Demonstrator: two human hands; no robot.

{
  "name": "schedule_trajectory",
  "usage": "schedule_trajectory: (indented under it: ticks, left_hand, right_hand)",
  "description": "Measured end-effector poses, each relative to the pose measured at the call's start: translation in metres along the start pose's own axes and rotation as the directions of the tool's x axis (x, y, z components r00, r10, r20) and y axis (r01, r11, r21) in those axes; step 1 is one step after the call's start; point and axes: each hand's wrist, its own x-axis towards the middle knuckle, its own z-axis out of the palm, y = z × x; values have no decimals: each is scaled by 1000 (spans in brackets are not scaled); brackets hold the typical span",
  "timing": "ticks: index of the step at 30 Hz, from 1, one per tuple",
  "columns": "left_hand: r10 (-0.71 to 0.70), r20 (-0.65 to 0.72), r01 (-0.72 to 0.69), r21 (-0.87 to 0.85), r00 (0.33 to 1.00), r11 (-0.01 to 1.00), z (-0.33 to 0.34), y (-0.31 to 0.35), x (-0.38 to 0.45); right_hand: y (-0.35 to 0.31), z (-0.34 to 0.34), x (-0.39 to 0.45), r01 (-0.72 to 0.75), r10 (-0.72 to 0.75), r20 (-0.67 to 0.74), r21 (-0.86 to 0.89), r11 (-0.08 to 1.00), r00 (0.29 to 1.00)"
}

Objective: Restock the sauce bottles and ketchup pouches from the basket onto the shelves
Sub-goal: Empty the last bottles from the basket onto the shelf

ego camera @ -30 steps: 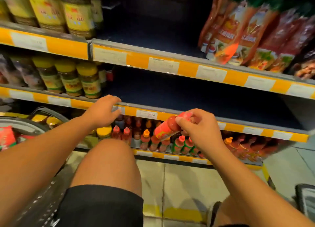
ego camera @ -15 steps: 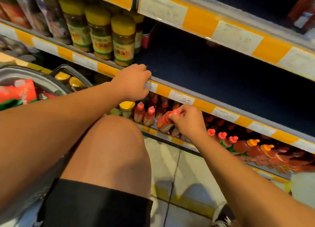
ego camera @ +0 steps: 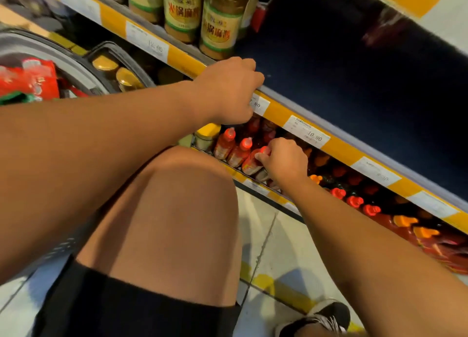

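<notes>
My right hand pinches the red cap of a sauce bottle on the bottom shelf, in the front row. The bottle leans, cap pointing up and back. Farther up, my left hand curls over the middle shelf's edge.

Shelf-edge price tags read 12.00, 7.80 and 10.90; jar labels bear Chinese characters

— What is the person wearing?
— Black shorts ending above a bare knee, down at six o'clock.
— Sleeves?
— None; both forearms are bare, without watch or rings.
— Footwear?
— A black sneaker with white stripes, at five o'clock.
</notes>
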Motion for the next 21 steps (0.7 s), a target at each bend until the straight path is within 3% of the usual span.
schedule_trajectory:
  ticks: [8,21]
  left_hand:
    - [3,-52,-3,-15,999,1000,6,-2,3]
    - [17,-101,-21,-43,995,999,11,-8,5]
  right_hand:
    - [-4,17,11,9,-13,-28,-116,993,1000]
    - [-1,35,15,55,-67,-75,-156,986,995]
